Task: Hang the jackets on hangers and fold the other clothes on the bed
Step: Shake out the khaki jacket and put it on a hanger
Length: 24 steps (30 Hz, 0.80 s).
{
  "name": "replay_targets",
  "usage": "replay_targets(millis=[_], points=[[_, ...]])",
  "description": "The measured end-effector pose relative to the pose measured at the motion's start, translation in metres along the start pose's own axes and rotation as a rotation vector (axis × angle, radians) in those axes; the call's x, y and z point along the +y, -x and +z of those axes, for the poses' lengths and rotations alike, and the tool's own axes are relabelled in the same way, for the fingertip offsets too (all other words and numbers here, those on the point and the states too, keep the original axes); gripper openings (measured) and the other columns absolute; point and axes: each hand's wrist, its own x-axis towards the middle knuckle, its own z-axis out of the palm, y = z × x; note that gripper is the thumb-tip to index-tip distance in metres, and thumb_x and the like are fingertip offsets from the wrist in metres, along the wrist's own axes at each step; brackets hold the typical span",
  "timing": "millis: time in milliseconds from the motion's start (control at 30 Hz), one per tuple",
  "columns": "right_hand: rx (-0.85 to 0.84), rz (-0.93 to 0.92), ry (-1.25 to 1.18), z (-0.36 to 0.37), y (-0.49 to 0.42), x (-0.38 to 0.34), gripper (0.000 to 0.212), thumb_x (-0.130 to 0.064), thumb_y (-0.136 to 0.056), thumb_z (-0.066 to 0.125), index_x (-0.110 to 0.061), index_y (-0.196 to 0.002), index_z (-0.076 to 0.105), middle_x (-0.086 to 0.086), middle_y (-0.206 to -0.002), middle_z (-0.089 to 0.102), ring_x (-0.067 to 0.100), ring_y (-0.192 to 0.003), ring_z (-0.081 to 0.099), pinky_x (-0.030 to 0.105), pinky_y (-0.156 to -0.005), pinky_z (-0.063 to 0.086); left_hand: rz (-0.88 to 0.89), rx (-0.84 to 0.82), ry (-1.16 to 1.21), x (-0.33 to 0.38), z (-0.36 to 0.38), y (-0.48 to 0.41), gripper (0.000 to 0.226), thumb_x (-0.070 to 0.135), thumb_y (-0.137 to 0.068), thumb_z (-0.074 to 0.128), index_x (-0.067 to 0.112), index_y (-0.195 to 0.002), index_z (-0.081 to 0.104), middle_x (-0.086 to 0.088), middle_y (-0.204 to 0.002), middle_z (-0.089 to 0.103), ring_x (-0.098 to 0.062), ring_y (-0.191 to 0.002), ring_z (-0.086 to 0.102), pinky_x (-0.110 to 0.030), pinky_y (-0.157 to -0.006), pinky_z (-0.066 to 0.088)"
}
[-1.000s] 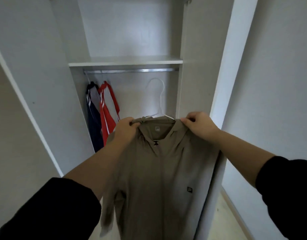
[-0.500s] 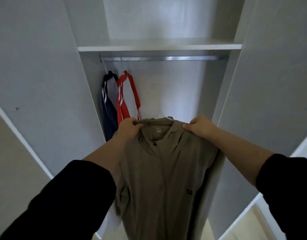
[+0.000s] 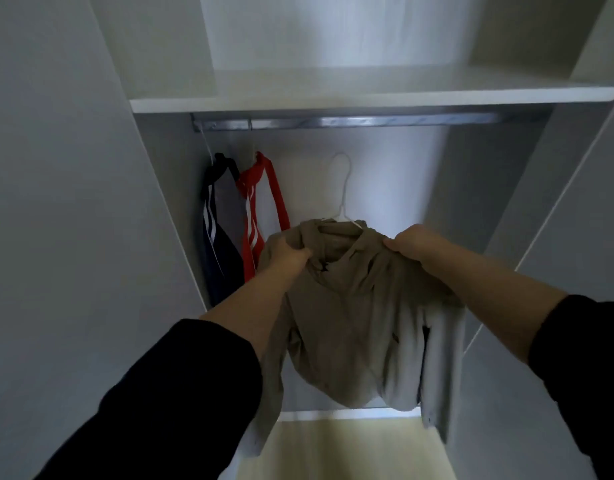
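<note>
Facing an open wardrobe (image 3: pixel 73 202), with a rail (image 3: pixel 367 121) under its shelf. Held up inside, below the rail and apart from it: a khaki jacket (image 3: pixel 354 323), soft, light, sagging in loose folds. Bunched at one shoulder in the grasping left hand (image 3: pixel 284 254), pinched at the other by the right hand (image 3: pixel 413 242). Likely best gripped there, over the hanger arms, against slipping off. Thin white hanger (image 3: pixel 343 181) hook free, not yet hung.

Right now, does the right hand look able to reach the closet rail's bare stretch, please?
Probably yes: nothing hangs between the right hand and the rail right of the red jacket, though it grips the khaki jacket.
</note>
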Motion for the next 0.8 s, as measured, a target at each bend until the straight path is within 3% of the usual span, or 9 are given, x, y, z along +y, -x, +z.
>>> replay_targets(millis=[67, 133, 233, 367, 433, 533, 633, 800], points=[[0.028, 0.044, -0.076, -0.003, -0.014, -0.015, 0.041, -0.028, -0.103, 0.038, 0.005, -0.121, 0.057, 0.021, -0.13, 0.051, 0.032, -0.119, 0.049, 0.029, -0.089, 0.036, -0.301, -0.135, 0.266, 0.007, 0.006, -0.011, 0.027, 0.028, -0.09, 0.061, 0.009, -0.109, 0.059, -0.014, -0.11, 0.065, -0.027, -0.088, 0.065, -0.032, -0.062, 0.055], [0.079, 0.064, -0.112, -0.003, -0.03, -0.026, 0.037, -0.021, -0.101, 0.044, 0.005, -0.124, 0.054, 0.021, -0.133, 0.05, 0.033, -0.12, 0.049, 0.03, -0.088, 0.037, -0.396, -0.239, 0.41, 0.012, 0.011, -0.026, 0.028, 0.034, -0.093, 0.057, 0.007, -0.105, 0.059, -0.012, -0.092, 0.067, -0.022, -0.074, 0.064, -0.027, -0.052, 0.053], [0.11, 0.098, -0.166, 0.0, -0.056, -0.042, 0.032, -0.015, -0.099, 0.047, 0.005, -0.122, 0.054, 0.022, -0.13, 0.053, 0.035, -0.117, 0.051, 0.032, -0.085, 0.039, -0.351, -0.285, 0.484, 0.021, 0.01, -0.054, 0.035, 0.032, -0.096, 0.054, 0.003, -0.114, 0.058, -0.011, -0.088, 0.065, -0.022, -0.074, 0.063, -0.029, -0.057, 0.053], [0.098, 0.11, -0.28, 0.008, -0.089, -0.064, 0.028, -0.012, -0.098, 0.046, 0.006, -0.118, 0.055, 0.023, -0.124, 0.056, 0.037, -0.113, 0.054, 0.036, -0.083, 0.042, -0.208, -0.343, 0.385, 0.032, -0.002, -0.094, 0.039, 0.025, -0.095, 0.057, 0.007, -0.129, 0.051, -0.012, -0.113, 0.064, -0.024, -0.095, 0.065, -0.035, -0.084, 0.054], [0.119, 0.068, -0.313, 0.014, -0.108, -0.076, 0.029, -0.012, -0.098, 0.045, 0.006, -0.119, 0.055, 0.023, -0.125, 0.056, 0.036, -0.114, 0.054, 0.036, -0.085, 0.044, -0.144, -0.326, 0.359, 0.036, -0.007, -0.115, 0.041, 0.021, -0.096, 0.055, 0.008, -0.133, 0.047, -0.012, -0.12, 0.062, -0.025, -0.1, 0.064, -0.038, -0.09, 0.051], [0.122, -0.002, -0.368, 0.027, -0.131, -0.096, 0.03, -0.011, -0.099, 0.044, 0.007, -0.121, 0.054, 0.023, -0.126, 0.055, 0.035, -0.114, 0.053, 0.035, -0.083, 0.044, -0.074, -0.297, 0.356, 0.039, -0.011, -0.14, 0.04, 0.019, -0.096, 0.053, 0.008, -0.134, 0.045, -0.008, -0.11, 0.063, -0.022, -0.092, 0.064, -0.036, -0.085, 0.051], [0.117, -0.073, -0.464, 0.043, -0.15, -0.115, 0.031, -0.012, -0.099, 0.044, 0.008, -0.12, 0.054, 0.023, -0.124, 0.056, 0.03, -0.095, 0.053, 0.028, -0.073, 0.039, -0.044, -0.26, 0.363, 0.039, -0.014, -0.158, 0.035, 0.017, -0.095, 0.054, 0.008, -0.129, 0.051, -0.005, -0.1, 0.064, -0.021, -0.09, 0.064, -0.032, -0.073, 0.053], [0.124, -0.102, -0.609, 0.061, -0.173, -0.142, 0.035, -0.021, -0.101, 0.043, 0.007, -0.117, 0.057, 0.022, -0.115, 0.059, 0.022, -0.073, 0.049, 0.028, -0.071, 0.039, 0.023, -0.181, 0.29, 0.042, -0.021, -0.181, 0.034, 0.011, -0.095, 0.047, 0.011, -0.128, 0.054, -0.008, -0.094, 0.063, -0.023, -0.087, 0.062, -0.034, -0.076, 0.055]])
